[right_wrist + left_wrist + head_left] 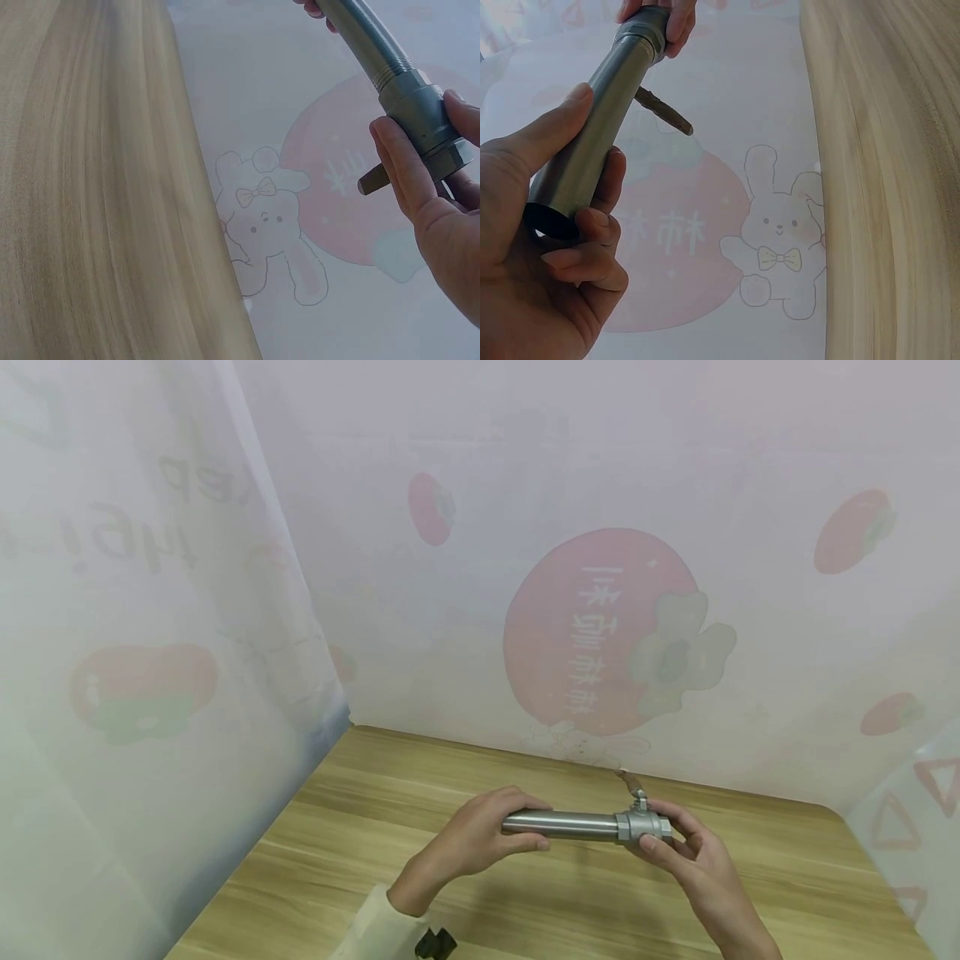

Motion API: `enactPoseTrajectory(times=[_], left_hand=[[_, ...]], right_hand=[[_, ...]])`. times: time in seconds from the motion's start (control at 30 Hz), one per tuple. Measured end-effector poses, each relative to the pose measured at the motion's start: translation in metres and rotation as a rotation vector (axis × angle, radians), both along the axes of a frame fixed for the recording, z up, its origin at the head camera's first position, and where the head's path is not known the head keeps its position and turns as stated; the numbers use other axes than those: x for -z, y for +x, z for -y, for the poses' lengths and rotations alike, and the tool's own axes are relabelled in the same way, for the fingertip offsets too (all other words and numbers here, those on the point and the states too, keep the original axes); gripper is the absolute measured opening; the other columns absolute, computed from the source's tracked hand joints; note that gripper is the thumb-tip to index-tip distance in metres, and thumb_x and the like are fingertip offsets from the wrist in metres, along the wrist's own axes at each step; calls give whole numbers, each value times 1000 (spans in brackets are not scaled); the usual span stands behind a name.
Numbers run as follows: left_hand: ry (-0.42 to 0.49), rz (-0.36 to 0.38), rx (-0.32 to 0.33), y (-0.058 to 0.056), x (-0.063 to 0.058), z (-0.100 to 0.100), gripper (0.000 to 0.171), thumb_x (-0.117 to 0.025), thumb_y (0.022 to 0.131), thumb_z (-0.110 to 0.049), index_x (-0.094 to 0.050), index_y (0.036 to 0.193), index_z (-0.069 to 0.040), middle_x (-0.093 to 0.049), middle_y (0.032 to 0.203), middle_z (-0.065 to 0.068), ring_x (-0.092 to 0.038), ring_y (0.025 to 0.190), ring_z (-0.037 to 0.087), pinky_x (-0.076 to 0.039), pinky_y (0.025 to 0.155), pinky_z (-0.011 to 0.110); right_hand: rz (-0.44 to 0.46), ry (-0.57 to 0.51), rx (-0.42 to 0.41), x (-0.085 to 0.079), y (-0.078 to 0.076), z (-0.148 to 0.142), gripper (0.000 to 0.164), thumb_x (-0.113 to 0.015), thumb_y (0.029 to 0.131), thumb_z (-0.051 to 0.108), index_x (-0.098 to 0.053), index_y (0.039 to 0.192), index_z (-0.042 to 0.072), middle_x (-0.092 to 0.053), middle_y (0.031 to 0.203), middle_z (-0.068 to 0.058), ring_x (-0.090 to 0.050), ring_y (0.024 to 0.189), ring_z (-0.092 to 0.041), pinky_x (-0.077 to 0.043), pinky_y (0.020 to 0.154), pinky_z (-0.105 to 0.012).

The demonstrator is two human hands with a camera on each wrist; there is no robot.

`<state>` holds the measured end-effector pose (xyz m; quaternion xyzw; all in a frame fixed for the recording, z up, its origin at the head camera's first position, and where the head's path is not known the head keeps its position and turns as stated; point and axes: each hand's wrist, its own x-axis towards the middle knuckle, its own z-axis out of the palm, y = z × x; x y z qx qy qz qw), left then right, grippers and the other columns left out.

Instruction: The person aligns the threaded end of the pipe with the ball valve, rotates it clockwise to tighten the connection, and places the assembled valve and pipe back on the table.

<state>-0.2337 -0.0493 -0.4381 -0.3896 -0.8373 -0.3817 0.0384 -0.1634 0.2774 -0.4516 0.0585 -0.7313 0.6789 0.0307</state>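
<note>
A smooth steel pipe [573, 825] lies level above the wooden table, joined at its right end to a ball valve [639, 825]. My left hand [476, 835] grips the pipe's left end, thumb along one side and fingers curled round the other. The pipe's open, hollow end [553, 222] faces back toward that hand in the left wrist view. With thumb and fingers, my right hand [701, 860] holds the valve body. From the valve sticks out a brown lever handle [373, 180], pointing away toward the back. A band of thread [394, 73] shows where pipe meets valve.
Beneath both hands spreads the wood-grain table [360, 860]. White printed sheeting [420, 635] with persimmon drawings and a rabbit rises at the back, and more of it [150, 760] stands along the left. A small black object [435, 943] is beside the left cuff.
</note>
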Motion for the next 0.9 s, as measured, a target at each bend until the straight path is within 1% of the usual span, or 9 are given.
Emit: enactPoseTrajectory(times=[0.3,0.47,0.6,0.73,0.9], left_hand=[[5,16,-4,-1,1,0,38,-84,98,-39,-76,132,-25,-78,122,-9,-66,97,1,-54,86,25],[-5,21,-2,-1,1,-1,37,-81,99,-45,-76,132,-27,-80,117,-9,-65,91,-1,-54,82,24],[2,30,5,-1,1,-1,37,-80,100,-44,-76,132,-26,-80,115,-8,-65,90,-1,-54,82,24],[16,49,6,-1,0,-2,37,-81,99,-40,-75,133,-25,-79,114,-8,-65,89,0,-54,82,24],[36,91,8,-2,-1,-1,38,-79,102,-41,-73,136,-25,-78,116,-9,-65,91,1,-54,82,24]], right_hand=[[27,17,3,-2,1,1,50,-65,110,8,-49,156,0,-55,143,-5,-72,119,-12,-61,95,-27],[31,22,1,-1,1,0,49,-65,110,9,-49,156,2,-56,143,-4,-73,120,-12,-61,95,-26],[31,23,3,-1,1,0,49,-65,110,9,-49,156,2,-56,143,-4,-72,120,-11,-61,95,-26],[36,33,9,-2,0,0,50,-66,110,11,-49,156,3,-54,145,-6,-72,121,-10,-61,95,-26],[38,33,19,-2,0,1,51,-66,110,11,-49,156,2,-52,145,-7,-72,120,-9,-61,95,-26]])
